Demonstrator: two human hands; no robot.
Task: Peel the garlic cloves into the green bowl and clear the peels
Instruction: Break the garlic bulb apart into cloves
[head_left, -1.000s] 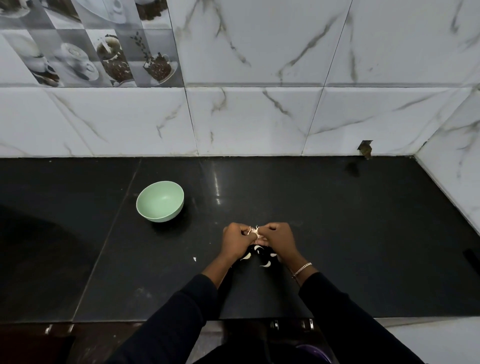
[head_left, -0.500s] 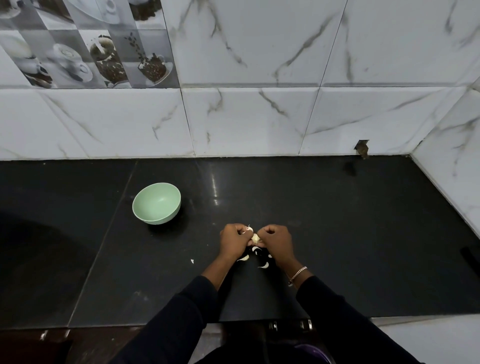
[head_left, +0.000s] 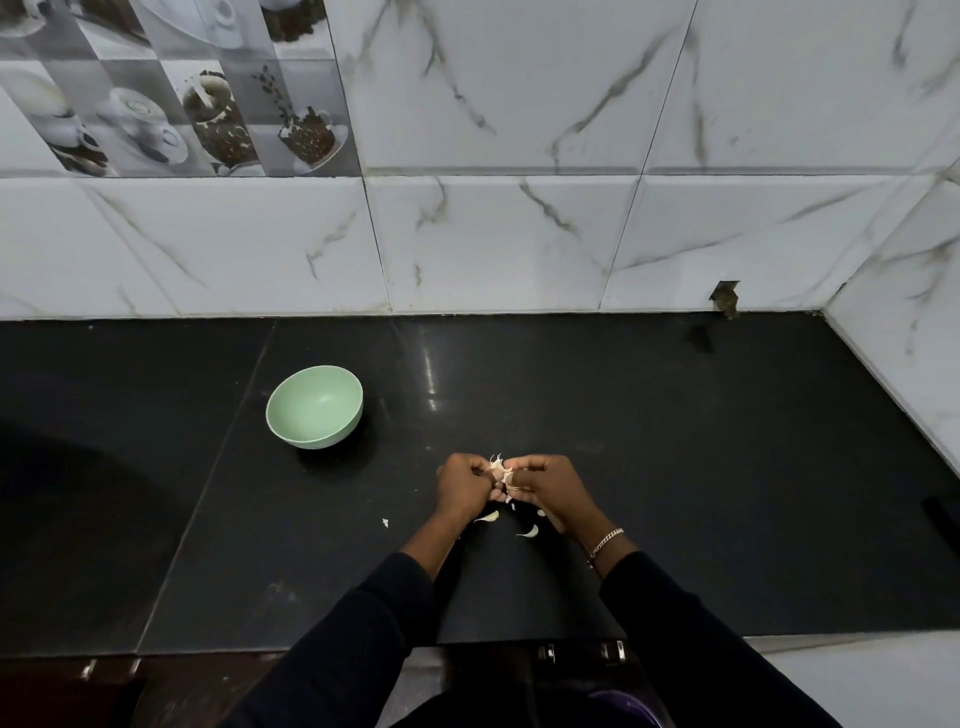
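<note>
My left hand (head_left: 464, 486) and my right hand (head_left: 546, 483) meet over the black counter (head_left: 675, 467), both pinching one garlic clove (head_left: 500, 472) whose papery skin sticks out between the fingertips. Under the hands lie loose garlic cloves (head_left: 529, 531) on the counter, partly hidden by my wrists. A small peel scrap (head_left: 385, 522) lies to the left of them. The green bowl (head_left: 314, 406) stands to the upper left of my hands, and nothing shows inside it.
A white marble-tiled wall (head_left: 519, 234) runs along the back and turns in at the right. The counter's front edge (head_left: 311, 652) is close to my body. A purple object (head_left: 626, 709) shows below the edge.
My hands have stayed together on the clove with small finger shifts; more papery skin now sticks out. The view has shifted slightly.
</note>
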